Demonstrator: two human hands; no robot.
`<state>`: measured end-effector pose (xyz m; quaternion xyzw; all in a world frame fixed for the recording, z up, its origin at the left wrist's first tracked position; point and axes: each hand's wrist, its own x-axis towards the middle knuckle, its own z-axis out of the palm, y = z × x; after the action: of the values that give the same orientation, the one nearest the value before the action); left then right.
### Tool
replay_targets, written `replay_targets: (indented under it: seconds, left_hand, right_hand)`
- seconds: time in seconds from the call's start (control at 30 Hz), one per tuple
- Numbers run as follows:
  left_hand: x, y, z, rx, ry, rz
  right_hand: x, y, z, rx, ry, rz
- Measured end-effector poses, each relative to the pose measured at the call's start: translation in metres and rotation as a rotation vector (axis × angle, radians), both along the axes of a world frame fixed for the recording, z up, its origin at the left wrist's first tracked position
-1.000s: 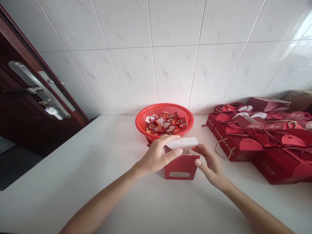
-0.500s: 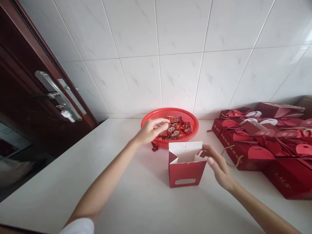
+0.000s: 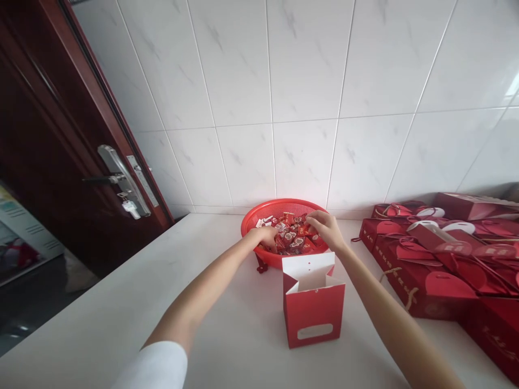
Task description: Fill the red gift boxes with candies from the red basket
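Wrapped candies (image 3: 290,237), mostly red, fill part of a red plastic basket (image 3: 284,203) with perforated sides. My left hand (image 3: 267,236) dips in at the basket's left side, its fingers curled down among the candies; what they hold is hidden. Over the right side, my right hand (image 3: 326,226) bends its fingers and thumb together at the candies, and I cannot make out what lies between them. Nearer to me stands a red paper gift box (image 3: 315,316), upright, its top open, with white inner flaps and a pale oval window low on the front.
Several red gift boxes (image 3: 399,270) with ribbons and cord handles are packed together at the right of the white table (image 3: 227,335). Behind runs a tiled wall (image 3: 304,156). A dark red door (image 3: 48,135) with keys in its lock stands at left.
My right hand has left the gift box and reached forward into the basket. My left hand has lowered from above the basket into the candies. The view has tilted up slightly.
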<state>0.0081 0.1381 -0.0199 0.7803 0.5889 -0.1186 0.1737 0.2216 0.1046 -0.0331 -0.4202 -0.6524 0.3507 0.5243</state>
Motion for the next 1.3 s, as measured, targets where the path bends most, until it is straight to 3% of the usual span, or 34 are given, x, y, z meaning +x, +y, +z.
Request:
replay_targets:
  seconds: [0.17, 0.27, 0.43, 0.63, 0.7, 0.87, 0.93, 1.3]
  left_hand:
    - [-0.007, 0.002, -0.003, 0.178, -0.157, -0.028]
    - [-0.006, 0.005, -0.004, 0.307, -0.232, -0.003]
    - [-0.005, 0.006, -0.005, 0.393, -0.324, -0.005]
    - [-0.005, 0.002, -0.002, 0.542, -0.289, 0.050]
    - [-0.004, 0.002, -0.001, 0.502, -0.250, 0.050]
    - [-0.003, 0.001, -0.004, 0.107, -0.096, -0.071]
    - [-0.003, 0.000, -0.005, 0.020, -0.052, -0.102]
    - [-0.005, 0.011, -0.011, 0.001, -0.006, -0.118]
  right_hand:
    - [-0.006, 0.021, -0.007, -0.068, -0.153, 0.028]
    - [-0.005, 0.020, -0.009, -0.071, -0.250, -0.001]
    - [-0.006, 0.015, -0.008, -0.073, -0.374, -0.006]
    - [-0.007, 0.013, -0.006, -0.097, -0.466, -0.018]
    - [-0.007, 0.013, -0.007, -0.100, -0.482, -0.026]
    - [-0.008, 0.011, -0.006, -0.109, -0.524, -0.043]
    - [-0.008, 0.010, -0.005, -0.111, -0.540, -0.045]
    - [-0.008, 0.007, -0.001, -0.110, -0.589, -0.037]
